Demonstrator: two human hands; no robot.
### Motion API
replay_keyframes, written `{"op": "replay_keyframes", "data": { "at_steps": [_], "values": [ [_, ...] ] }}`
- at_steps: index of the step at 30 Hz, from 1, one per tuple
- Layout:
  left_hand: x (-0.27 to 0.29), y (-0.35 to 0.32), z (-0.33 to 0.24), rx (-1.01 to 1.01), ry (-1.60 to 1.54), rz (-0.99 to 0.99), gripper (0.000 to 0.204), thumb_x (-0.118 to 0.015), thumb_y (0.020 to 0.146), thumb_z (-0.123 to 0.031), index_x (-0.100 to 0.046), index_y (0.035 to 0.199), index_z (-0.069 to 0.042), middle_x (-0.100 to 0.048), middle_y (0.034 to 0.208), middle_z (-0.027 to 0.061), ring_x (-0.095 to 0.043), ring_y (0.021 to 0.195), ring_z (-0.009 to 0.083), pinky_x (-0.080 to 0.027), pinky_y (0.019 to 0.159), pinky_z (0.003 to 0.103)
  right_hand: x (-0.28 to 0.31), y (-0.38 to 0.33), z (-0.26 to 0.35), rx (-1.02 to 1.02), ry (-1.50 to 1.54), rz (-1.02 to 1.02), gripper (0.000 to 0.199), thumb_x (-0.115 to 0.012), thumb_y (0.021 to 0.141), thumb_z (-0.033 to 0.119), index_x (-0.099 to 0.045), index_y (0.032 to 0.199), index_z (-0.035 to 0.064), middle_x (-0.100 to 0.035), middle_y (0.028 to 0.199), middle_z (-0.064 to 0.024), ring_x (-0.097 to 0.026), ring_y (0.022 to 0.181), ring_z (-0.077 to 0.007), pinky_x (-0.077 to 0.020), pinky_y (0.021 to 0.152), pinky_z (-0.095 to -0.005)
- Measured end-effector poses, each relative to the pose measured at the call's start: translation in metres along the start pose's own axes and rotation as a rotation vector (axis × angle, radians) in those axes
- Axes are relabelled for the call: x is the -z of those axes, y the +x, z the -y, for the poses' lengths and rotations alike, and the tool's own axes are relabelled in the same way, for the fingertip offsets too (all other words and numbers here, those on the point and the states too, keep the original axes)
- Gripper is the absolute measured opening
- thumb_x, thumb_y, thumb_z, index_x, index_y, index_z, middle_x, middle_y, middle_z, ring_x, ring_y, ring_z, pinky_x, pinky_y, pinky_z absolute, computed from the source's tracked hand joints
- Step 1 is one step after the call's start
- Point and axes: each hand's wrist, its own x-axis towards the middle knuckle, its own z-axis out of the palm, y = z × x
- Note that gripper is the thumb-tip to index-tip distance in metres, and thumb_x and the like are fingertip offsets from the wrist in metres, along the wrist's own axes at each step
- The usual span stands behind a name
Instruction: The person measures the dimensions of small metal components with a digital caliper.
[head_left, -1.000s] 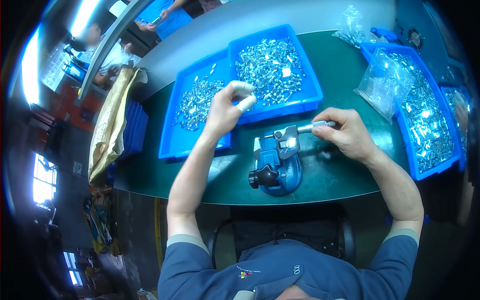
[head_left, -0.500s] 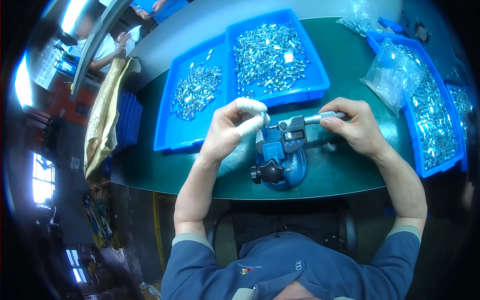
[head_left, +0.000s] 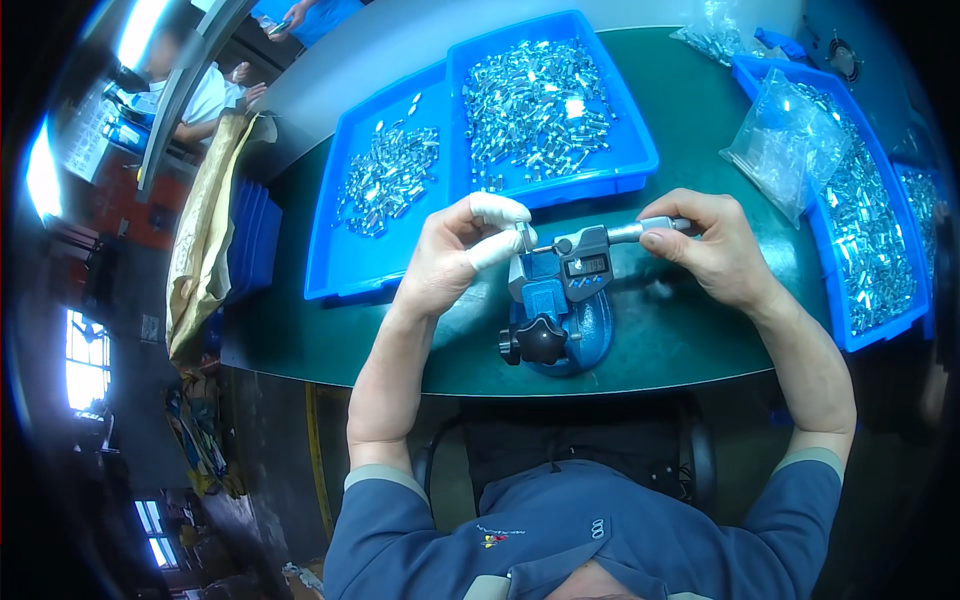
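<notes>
Left hand (head_left: 455,255), white-capped fingertips pinched on a small metal part (head_left: 524,236) at the digital micrometer (head_left: 575,262) anvil, right hand (head_left: 715,245) closed on the thimble at 3 o'clock — risk: the part tilts or slips from the pinch, dropping toward the blue stand (head_left: 560,335) at 6 o'clock.

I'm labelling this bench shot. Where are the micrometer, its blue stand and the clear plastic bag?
micrometer (head_left: 585,262), head view, on its display body.
blue stand (head_left: 590,335), head view, on its rounded base.
clear plastic bag (head_left: 785,140), head view, on its crinkled middle.
</notes>
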Motion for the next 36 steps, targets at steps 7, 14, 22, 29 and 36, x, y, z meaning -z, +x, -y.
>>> {"op": "replay_keyframes", "data": {
  "at_steps": [7,14,22,29,36],
  "values": [
    [-0.0013,-0.0001,-0.0004,-0.01,0.004,-0.005,0.021,-0.068,0.086,-0.004,-0.067,0.108,-0.004,-0.069,0.094,0.0055,-0.065,0.085,0.0106,-0.053,0.073,0.026,0.0003,-0.0001,-0.0014,0.011,-0.005,0.001,0.023,-0.072,0.087,0.019,-0.069,0.096,-0.0014,-0.065,0.077,-0.0027,-0.057,0.071,-0.0074,-0.044,0.064,-0.0226],
    [-0.001,-0.0005,0.0002,0.009,0.014,-0.011,0.021,-0.068,0.086,-0.003,-0.066,0.108,-0.004,-0.069,0.094,0.0057,-0.065,0.086,0.0109,-0.053,0.075,0.026,0.0001,0.0003,-0.0027,0.008,-0.019,-0.004,0.023,-0.072,0.087,0.02,-0.069,0.095,-0.0015,-0.065,0.075,-0.0027,-0.057,0.07,-0.0075,-0.0433,0.062,-0.0228],
    [-0.0018,0.0001,0.0013,0.005,0.007,-0.011,0.02,-0.068,0.087,-0.005,-0.066,0.107,-0.004,-0.069,0.094,0.0065,-0.066,0.087,0.0117,-0.053,0.075,0.026,-0.0007,0.0009,-0.0022,-0.011,0.023,-0.002,0.023,-0.07,0.088,0.02,-0.069,0.093,-0.0016,-0.065,0.074,-0.0021,-0.056,0.068,-0.0069,-0.0428,0.061,-0.0224],
    [-0.0033,0.0006,0.0021,0.02,0.009,0.007,0.023,-0.066,0.09,-0.007,-0.065,0.112,-0.003,-0.07,0.095,0.0072,-0.066,0.089,0.012,-0.053,0.077,0.026,-0.0009,0.0013,-0.002,-0.003,0.035,-0.001,0.023,-0.071,0.088,0.02,-0.069,0.092,-0.0016,-0.064,0.073,-0.002,-0.056,0.068,-0.0067,-0.043,0.061,-0.0219],
    [-0.0015,0.0007,0.0025,0.057,-0.014,0.046,0.026,-0.064,0.092,-0.012,-0.064,0.117,-0.002,-0.07,0.098,0.0083,-0.066,0.091,0.0121,-0.053,0.079,0.027,-0.0006,0.001,-0.0016,-0.006,0.028,-0.001,0.022,-0.071,0.088,0.02,-0.07,0.092,-0.0017,-0.064,0.073,-0.0023,-0.056,0.067,-0.0067,-0.043,0.059,-0.0219]
  ]
}}
